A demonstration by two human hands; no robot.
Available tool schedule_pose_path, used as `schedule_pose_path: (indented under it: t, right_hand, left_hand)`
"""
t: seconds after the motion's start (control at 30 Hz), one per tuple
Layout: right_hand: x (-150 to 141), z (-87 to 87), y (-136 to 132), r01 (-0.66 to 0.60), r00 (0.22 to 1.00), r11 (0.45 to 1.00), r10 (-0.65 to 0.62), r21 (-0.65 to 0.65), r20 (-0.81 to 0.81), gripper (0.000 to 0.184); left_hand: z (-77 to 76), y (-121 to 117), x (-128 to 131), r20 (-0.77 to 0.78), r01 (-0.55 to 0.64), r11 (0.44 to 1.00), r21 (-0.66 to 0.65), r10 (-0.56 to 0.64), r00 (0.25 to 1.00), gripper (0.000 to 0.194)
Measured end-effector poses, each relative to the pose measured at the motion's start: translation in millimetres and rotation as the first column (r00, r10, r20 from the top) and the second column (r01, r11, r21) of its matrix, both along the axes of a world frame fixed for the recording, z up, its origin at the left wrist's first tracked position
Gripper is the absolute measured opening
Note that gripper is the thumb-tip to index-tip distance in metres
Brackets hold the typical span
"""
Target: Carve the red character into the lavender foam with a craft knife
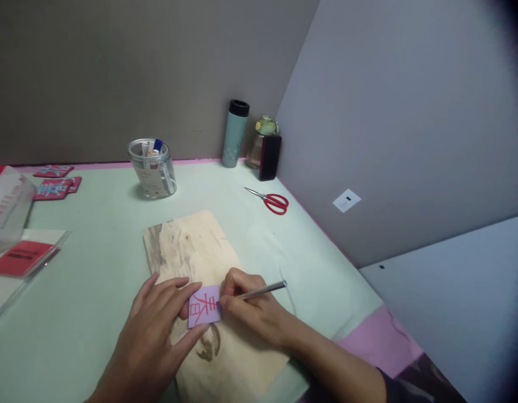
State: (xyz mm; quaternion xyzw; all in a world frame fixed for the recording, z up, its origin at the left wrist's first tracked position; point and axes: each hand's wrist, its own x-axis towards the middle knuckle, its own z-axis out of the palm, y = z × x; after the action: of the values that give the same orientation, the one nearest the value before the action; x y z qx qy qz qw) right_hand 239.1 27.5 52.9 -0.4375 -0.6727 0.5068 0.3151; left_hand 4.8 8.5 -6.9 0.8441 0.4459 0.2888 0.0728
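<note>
Here | left hand: splayed palm-down, grip holding purple card | right hand: curled, grip clasping pen

The card is purple with red strokes; the board beige, streaked grey-brown. From the card, scissors at one o'clock have red handles; the flask at twelve, teal with pale flowers.

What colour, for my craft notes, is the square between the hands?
The square is light purple with red strokes (head view).
</note>
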Motion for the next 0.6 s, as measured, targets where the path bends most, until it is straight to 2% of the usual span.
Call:
schedule_pose_path:
  t: [0.13,0.37,0.6]
  right_hand:
    - [-0.5,0.6,0.2,0.004,1.0,1.0,-0.004,-0.003,0.011,0.018]
    - [-2.6,-2.5,-0.2,0.065,0.998,0.998,-0.065,0.02,-0.011,0.018]
    - [-4.4,-4.1,-1.5,0.109,0.994,0.993,-0.108,0.041,-0.021,0.019]
  left_hand:
    - [0.3,-0.9,-0.4,-0.003,-0.003,1.0,-0.008,0.003,1.0,0.052]
    - [0.2,-0.3,3.3,-0.015,-0.011,0.998,0.055,0.012,1.0,0.051]
    - [1.8,-2.2,-1.8,-0.041,0.0,1.0,-0.016,0.0,0.999,0.058]
